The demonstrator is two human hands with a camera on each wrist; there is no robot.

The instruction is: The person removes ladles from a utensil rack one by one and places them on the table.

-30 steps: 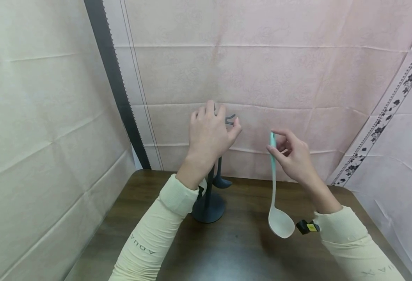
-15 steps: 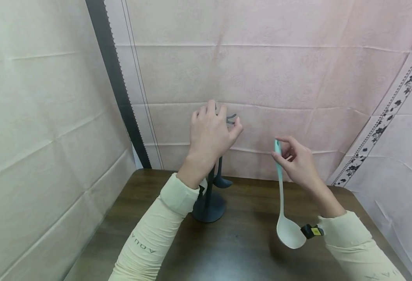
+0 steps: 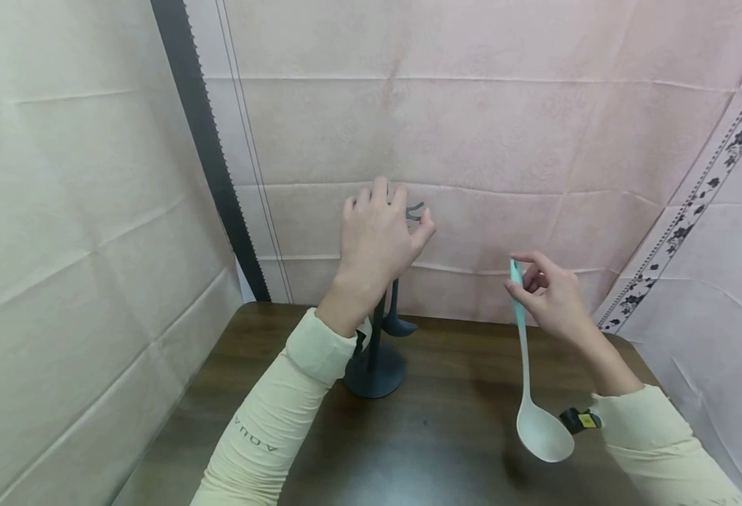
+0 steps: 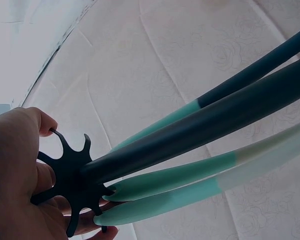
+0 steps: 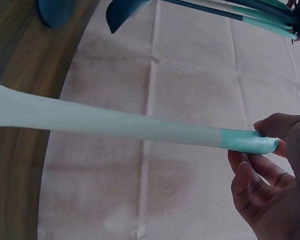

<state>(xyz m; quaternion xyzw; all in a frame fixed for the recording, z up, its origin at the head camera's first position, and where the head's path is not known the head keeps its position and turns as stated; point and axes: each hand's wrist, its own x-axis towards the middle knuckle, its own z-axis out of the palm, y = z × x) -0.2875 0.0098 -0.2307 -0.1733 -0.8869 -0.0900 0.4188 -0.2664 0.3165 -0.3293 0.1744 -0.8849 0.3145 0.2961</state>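
Note:
A ladle (image 3: 544, 432) with a pale bowl and turquoise handle end hangs bowl-down above the table. My right hand (image 3: 553, 299) pinches the top of its handle between thumb and fingers; the right wrist view shows the ladle's pale shaft (image 5: 115, 122) running away from the hand. Over the top of a dark utensil stand (image 3: 376, 372), my left hand (image 3: 376, 239) grips the hooked ring (image 4: 70, 172), thumb on one hook. A dark-headed utensil (image 3: 399, 325) hangs from the stand. Two pale-shafted utensils with turquoise handles (image 4: 175, 172) hang there too, mostly hidden in the head view.
The stand's round base rests on a brown wooden table (image 3: 447, 450). A pale cloth backdrop (image 3: 504, 140) rises behind the table, and cloth also hangs on the left and right sides. A small black device (image 3: 580, 420) sits at the right wrist.
The right hand has carried the ladle to the right, slightly lower and away from the stand. The left hand has stayed on top of the stand.

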